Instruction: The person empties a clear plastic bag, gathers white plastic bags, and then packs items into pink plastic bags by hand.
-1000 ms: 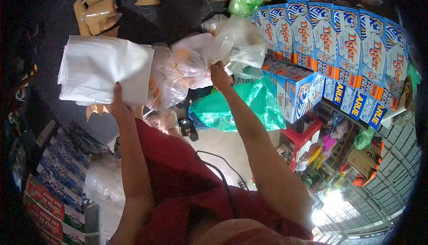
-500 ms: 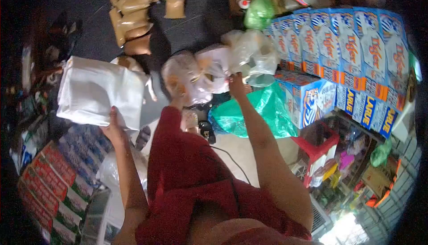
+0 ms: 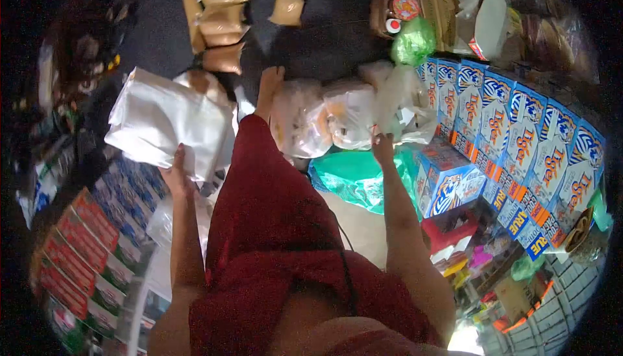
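My left hand (image 3: pixel 176 169) grips the lower edge of a folded white sack-like bundle (image 3: pixel 165 119), thumb on its face. My right hand (image 3: pixel 383 143) is closed at the edge of a translucent plastic bag (image 3: pixel 354 119), seemingly pinching its top; the bag's contents are blurred, with orange-brown patches. Touching it on the left is another filled translucent bag (image 3: pixel 300 119). More pale, crumpled plastic bags (image 3: pixel 405 100) lie just beyond my right hand. Under my right wrist spreads a green plastic bag (image 3: pixel 363 178).
Blue Tiger cartons (image 3: pixel 496 116) stand in a row at right, with one carton (image 3: pixel 454 187) nearer me. Brown packets (image 3: pixel 220 22) lie on the dark floor ahead. Red cartons (image 3: pixel 78 252) are stacked at lower left. My bare foot (image 3: pixel 267 93) is stepping beside the filled bags.
The view has shifted, and my leg now reaches farther forward, left of the bags. My left hand still holds the white bundle; my right hand stays at the plastic bag.
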The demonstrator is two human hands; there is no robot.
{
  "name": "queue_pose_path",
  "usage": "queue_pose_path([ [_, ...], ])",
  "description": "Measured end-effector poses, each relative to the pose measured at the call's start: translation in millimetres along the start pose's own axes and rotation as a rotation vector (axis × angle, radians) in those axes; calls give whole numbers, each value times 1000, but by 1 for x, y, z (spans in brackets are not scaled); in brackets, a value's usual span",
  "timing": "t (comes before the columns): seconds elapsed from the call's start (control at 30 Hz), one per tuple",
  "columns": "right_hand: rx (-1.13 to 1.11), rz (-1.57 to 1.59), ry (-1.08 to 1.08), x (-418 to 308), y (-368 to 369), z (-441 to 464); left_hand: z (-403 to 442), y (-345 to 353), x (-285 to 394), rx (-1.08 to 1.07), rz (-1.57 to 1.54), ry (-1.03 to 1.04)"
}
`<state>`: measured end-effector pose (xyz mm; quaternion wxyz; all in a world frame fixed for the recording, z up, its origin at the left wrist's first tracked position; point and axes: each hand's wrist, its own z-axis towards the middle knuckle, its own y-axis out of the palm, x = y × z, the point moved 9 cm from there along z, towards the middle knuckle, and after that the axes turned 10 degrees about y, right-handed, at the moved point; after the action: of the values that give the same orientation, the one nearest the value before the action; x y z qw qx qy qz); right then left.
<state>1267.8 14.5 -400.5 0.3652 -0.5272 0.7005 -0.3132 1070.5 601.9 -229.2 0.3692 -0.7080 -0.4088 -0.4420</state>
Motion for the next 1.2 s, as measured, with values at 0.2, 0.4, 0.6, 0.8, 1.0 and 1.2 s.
queue_pose_path([
  [0.2,-138,-24,208,-47,16,0,75,88,27,-154,126,-89],
  [0.4,-143,84,351,-122,-14,10,102,161,73,-261,169,-166],
  [0.6,-250,171,91,-147,17,6,117,211,91,-382,240,-223],
  [0.8,-319,359,172,-151,17,-2,115,215,93,-409,262,-150],
  [1.0,-361,743,435,-132,52,-17,114,218,103,-463,306,-139],
  [1.2,-493,978,679,-124,79,-61,110,230,112,-553,384,-49],
])
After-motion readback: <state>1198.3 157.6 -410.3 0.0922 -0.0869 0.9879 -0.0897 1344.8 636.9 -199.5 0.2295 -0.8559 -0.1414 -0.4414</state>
